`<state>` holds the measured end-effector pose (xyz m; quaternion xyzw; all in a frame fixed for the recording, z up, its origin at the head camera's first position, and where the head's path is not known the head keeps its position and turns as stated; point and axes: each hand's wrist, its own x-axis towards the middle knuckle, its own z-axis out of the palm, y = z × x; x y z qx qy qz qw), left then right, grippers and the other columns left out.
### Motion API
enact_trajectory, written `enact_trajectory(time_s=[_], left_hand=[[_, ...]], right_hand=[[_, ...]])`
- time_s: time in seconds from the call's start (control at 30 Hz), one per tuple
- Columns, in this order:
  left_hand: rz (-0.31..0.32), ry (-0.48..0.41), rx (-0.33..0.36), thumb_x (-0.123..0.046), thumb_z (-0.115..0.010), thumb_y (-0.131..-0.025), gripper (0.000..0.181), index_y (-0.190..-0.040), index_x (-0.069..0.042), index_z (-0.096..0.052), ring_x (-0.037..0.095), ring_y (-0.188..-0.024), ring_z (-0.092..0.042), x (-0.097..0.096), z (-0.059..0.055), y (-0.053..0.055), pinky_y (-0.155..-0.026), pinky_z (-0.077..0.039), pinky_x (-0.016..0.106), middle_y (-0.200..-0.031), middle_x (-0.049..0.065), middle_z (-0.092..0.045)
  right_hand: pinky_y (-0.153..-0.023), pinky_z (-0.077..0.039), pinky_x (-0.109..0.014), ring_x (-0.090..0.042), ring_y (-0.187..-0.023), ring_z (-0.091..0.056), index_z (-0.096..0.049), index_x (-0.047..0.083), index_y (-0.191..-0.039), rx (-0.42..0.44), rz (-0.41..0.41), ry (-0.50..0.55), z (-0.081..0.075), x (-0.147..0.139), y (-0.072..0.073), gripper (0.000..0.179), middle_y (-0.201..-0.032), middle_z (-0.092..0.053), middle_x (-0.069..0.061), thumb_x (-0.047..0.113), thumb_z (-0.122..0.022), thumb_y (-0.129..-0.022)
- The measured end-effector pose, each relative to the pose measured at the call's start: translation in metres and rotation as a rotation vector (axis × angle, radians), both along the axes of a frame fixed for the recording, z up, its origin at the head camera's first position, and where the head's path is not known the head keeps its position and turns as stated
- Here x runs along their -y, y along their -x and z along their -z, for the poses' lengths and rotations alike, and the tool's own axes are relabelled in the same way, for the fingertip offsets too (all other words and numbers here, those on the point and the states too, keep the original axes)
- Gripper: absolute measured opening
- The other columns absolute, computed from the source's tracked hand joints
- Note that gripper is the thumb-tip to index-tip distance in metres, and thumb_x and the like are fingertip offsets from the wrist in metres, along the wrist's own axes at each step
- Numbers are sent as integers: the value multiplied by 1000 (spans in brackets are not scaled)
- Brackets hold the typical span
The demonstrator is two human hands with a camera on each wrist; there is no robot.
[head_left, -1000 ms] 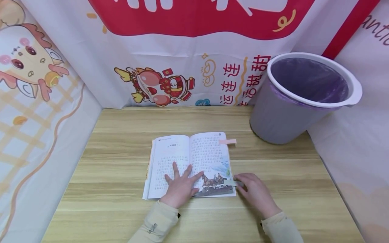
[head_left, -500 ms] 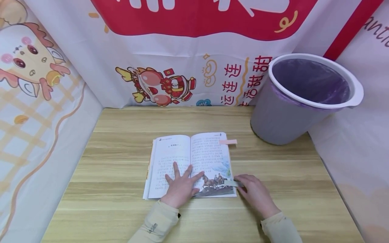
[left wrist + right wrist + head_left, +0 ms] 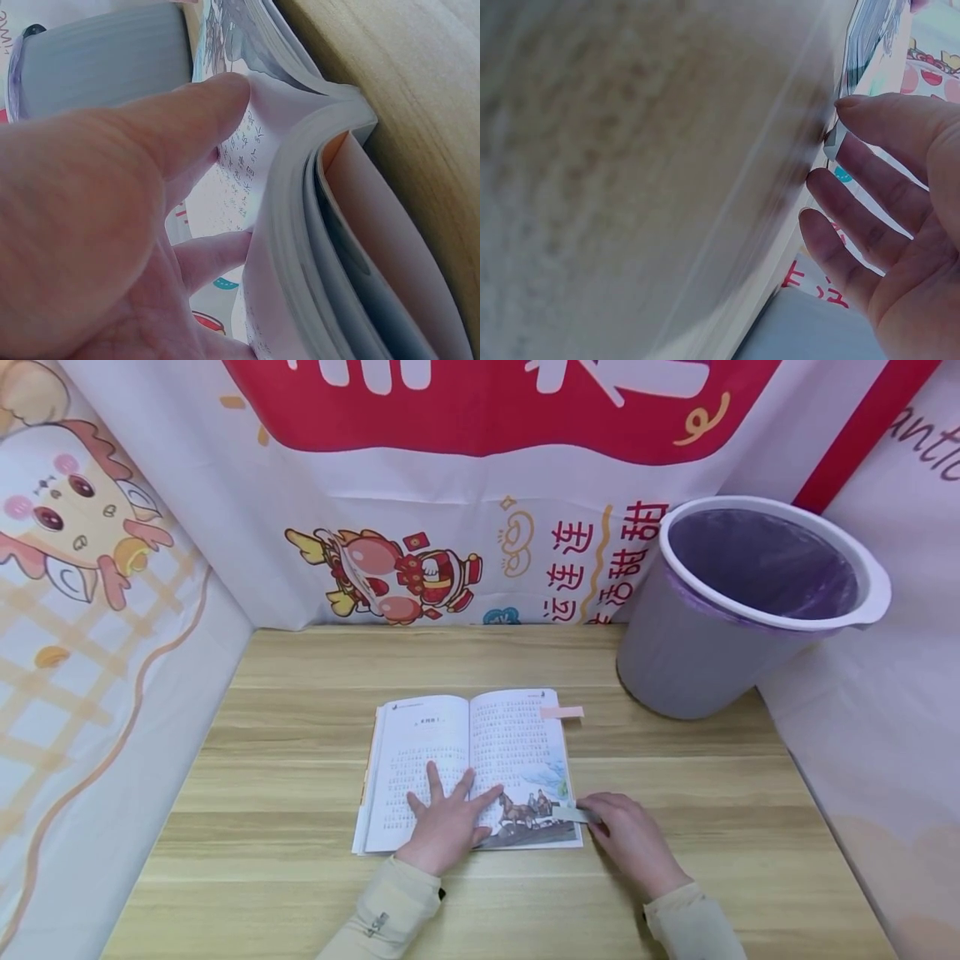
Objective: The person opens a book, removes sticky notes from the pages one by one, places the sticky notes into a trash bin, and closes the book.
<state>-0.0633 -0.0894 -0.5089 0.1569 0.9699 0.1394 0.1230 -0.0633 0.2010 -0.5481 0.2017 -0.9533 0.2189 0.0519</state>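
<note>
An open book (image 3: 423, 756) lies on the table, with printed text and a horse-cart picture on its right page. My left hand (image 3: 442, 825) rests spread across the lower pages near the spine; its thumb and fingers press the paper in the left wrist view. At the lower right page edge, my right hand (image 3: 633, 839) pinches the outer end of a pale green sticky tab (image 3: 568, 813), whose other end overlaps the picture. The right wrist view shows the tab's tip (image 3: 835, 141) between thumb and forefinger, the other fingers loosely bent. Higher up, a pink sticky tab (image 3: 562, 712) sticks out from the same edge.
A grey waste bin (image 3: 690, 652) with a purple liner stands at the back right of the wooden table (image 3: 300, 710). Printed cloth (image 3: 420, 477) hangs behind the table and along both sides.
</note>
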Motion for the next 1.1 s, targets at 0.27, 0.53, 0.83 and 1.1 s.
enact_trajectory(time_s=[0.27, 0.53, 0.83, 1.1], left_hand=[[1, -6, -9, -42, -68, -90, 58, -145, -35, -50, 69, -134, -3, 0, -1, -1, -87, -19, 88, -157, 15, -34], [0, -7, -14, -42, -68, -90, 59, -145, -36, -50, 69, -134, -3, 1, -1, -2, -87, -19, 89, -156, 15, -35], [-1, -14, -15, -42, -68, -90, 59, -145, -35, -50, 69, -134, -3, 1, -3, -3, -88, -19, 88, -156, 15, -35], [-1, -22, -18, -42, -68, -90, 58, -145, -35, -51, 69, -134, -3, 2, -4, -4, -88, -19, 88, -156, 16, -36]], right_hand=[[-91, -53, -46, -28, -101, -66, -74, 5, -109, 17, -16, -3, 1, 1, -3, 38, -108, -71, -10, -4, -82, -73], [-89, -54, -47, -28, -98, -67, -75, 6, -107, -12, -16, -5, 0, 3, -4, 39, -106, -72, -10, -6, -83, -71], [-86, -55, -46, -27, -96, -68, -75, 7, -105, -37, -19, -26, -2, 3, -6, 36, -104, -72, -8, -5, -83, -72], [-84, -56, -46, -26, -94, -68, -75, 8, -103, -52, -14, -40, -1, 3, -7, 35, -102, -73, -7, -5, -82, -72]])
